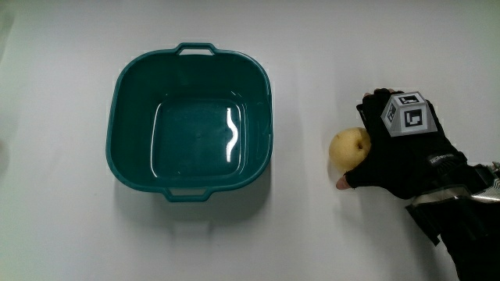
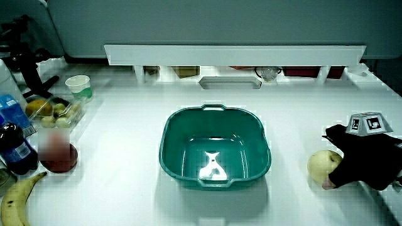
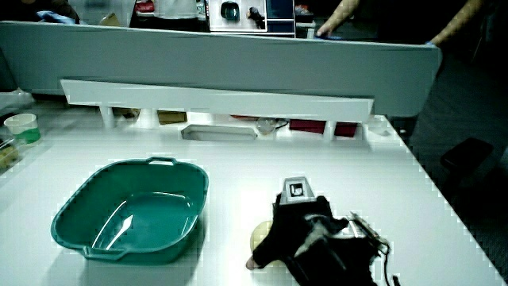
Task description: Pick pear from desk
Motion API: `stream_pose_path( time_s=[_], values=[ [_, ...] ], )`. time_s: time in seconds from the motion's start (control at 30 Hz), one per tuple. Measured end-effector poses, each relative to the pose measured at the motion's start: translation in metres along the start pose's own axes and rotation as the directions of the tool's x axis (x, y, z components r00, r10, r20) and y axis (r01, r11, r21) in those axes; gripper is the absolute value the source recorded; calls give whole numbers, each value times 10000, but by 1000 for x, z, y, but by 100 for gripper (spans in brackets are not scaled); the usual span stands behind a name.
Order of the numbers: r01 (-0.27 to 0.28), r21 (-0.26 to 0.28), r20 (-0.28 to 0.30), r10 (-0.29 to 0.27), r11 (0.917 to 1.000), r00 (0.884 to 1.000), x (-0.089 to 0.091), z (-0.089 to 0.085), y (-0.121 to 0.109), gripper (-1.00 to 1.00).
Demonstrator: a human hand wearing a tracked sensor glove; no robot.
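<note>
A pale yellow pear rests on the white desk beside the teal basin. The gloved hand lies against the pear, with the fingers curled round one side and the thumb tip at the side nearer the person. The patterned cube sits on the hand's back. In both side views the pear still touches the desk, half covered by the hand. The basin holds nothing.
In a side view, a banana, a dark bottle, a red bowl, a fruit tray and a paper cup stand at the desk's edge. A low partition shelf runs across the desk.
</note>
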Motion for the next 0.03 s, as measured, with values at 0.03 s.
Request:
stream_pose_path(
  time_s=[0.03],
  values=[
    [-358,14,-257,359,9994,9990,-4,1,3,100]
  ],
)
